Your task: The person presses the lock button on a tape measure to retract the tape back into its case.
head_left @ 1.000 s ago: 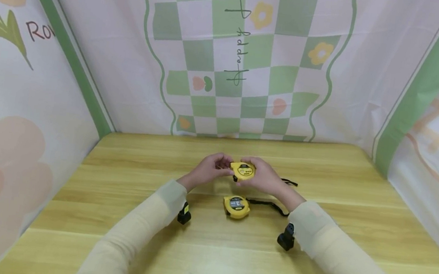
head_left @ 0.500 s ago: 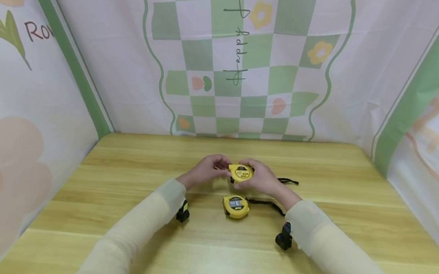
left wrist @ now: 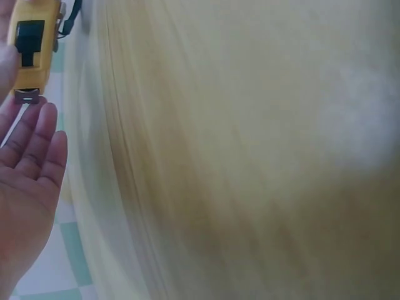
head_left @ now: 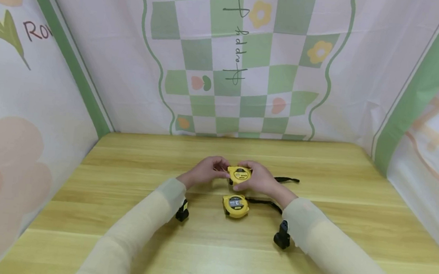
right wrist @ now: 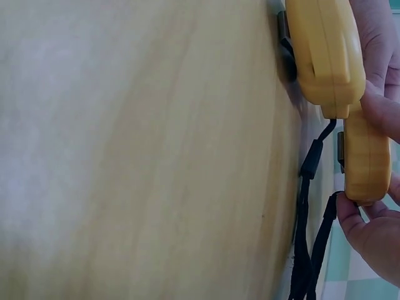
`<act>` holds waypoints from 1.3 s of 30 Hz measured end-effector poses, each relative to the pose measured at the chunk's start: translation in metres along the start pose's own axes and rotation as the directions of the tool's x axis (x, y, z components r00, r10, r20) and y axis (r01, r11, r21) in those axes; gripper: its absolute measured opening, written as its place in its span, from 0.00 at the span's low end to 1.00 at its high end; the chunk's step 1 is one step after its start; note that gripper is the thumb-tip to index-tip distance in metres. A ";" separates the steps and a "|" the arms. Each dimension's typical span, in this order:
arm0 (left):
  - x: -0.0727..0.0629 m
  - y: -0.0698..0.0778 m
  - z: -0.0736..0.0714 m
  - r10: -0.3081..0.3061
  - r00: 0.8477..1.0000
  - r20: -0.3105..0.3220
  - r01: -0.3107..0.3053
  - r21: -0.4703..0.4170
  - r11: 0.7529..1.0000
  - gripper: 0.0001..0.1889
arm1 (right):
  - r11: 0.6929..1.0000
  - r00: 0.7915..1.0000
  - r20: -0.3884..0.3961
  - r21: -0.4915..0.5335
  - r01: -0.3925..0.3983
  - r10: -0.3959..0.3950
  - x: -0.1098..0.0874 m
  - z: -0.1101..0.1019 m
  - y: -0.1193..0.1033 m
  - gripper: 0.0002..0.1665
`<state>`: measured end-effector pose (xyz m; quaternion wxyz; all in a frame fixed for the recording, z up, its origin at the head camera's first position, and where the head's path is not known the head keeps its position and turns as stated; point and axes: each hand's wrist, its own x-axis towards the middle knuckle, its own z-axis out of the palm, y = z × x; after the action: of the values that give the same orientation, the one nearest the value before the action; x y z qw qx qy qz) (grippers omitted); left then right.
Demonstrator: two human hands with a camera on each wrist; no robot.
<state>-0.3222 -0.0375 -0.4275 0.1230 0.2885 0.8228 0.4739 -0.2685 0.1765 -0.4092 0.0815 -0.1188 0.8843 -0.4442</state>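
In the head view my right hand (head_left: 259, 177) grips a yellow tape measure (head_left: 239, 174), its black strap (head_left: 287, 180) trailing out to the right. Facing it, my left hand (head_left: 209, 172) meets the case's left end, thumb on the near side and fingers beyond. The left wrist view shows the left fingertips at the small metal hook (left wrist: 27, 97), beneath the black lock button (left wrist: 29, 37). A second yellow tape measure (head_left: 236, 206) lies on the table just nearer than the held one. Its strap (head_left: 265, 203) runs right, passing partly behind the right forearm.
The wood-grain table (head_left: 205, 257) ends at the back against a patterned curtain (head_left: 243, 67), with more curtain on both sides. Black wrist cameras hang below the left sleeve (head_left: 172, 195) and the right sleeve (head_left: 304, 214).
Both hands and the held tape measure have shifted slightly nearer, and the tape measure also a little left, closer to the second one. The second tape measure lies where it was.
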 end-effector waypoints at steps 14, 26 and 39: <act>0.002 -0.006 -0.001 -0.033 0.998 0.058 0.030 0.044 0.999 0.14 | 0.998 0.998 0.008 -0.019 -0.059 0.060 0.002 0.005 -0.002 0.47; 0.001 -0.006 0.000 -0.049 0.995 0.084 0.044 0.065 0.997 0.14 | 0.999 0.999 -0.003 -0.025 -0.038 0.038 0.002 0.009 0.001 0.47; 0.000 -0.009 0.000 -0.052 0.995 0.081 0.049 0.043 0.998 0.15 | 0.998 0.999 -0.001 -0.055 -0.038 0.038 0.002 0.010 0.002 0.48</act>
<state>-0.3253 -0.0409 -0.4348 0.1627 0.2893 0.8336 0.4416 -0.2684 0.1690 -0.4166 0.0867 -0.1041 0.8982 -0.4182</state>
